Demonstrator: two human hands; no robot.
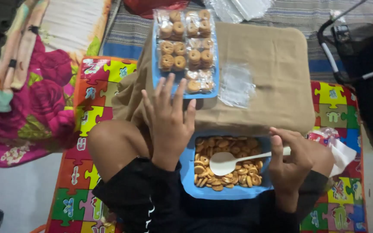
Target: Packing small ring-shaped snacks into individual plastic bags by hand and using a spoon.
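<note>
Far left: a folded floral fabric (35, 99) in magenta, green and cream, lying on the floor beside a foam puzzle-piece play mat (89, 108) of red, yellow, green and blue squares, each carrying a raised letter shape.

Centre left: the person's bare knee (117, 144) above a black sleeve. The left hand (169, 118) is raised flat with fingers spread, grasping nothing. Its fingertips reach the near edge of a blue rectangular plastic tray (155, 73).

Centre, upper: the blue tray rests on a low table draped in tan cloth (277, 64). On it lie clear plastic packets of round golden ring biscuits (186, 43), set in two columns, several packets deep. The nearest packet lies just beyond the left fingertips.

Centre, just right of the tray: one empty clear plastic bag (236, 84), flat on the tan cloth, apart from both hands. More clear plastic sheets (238, 8) lie at the top edge.

Centre, lower: a blue plastic tub (191, 168) in the person's lap, filled with loose small golden biscuits (238, 174). A white plastic spoon (225, 163) lies across them, bowl to the left, handle running right.

Right: the right hand (292, 162) is closed around the spoon's handle, thumb on top, at the tub's right rim.

Far right: a crumpled white and red wrapper (331, 142) just beside the right hand, on the mat. Above it, a dark object with white tubing (337, 60).
</note>
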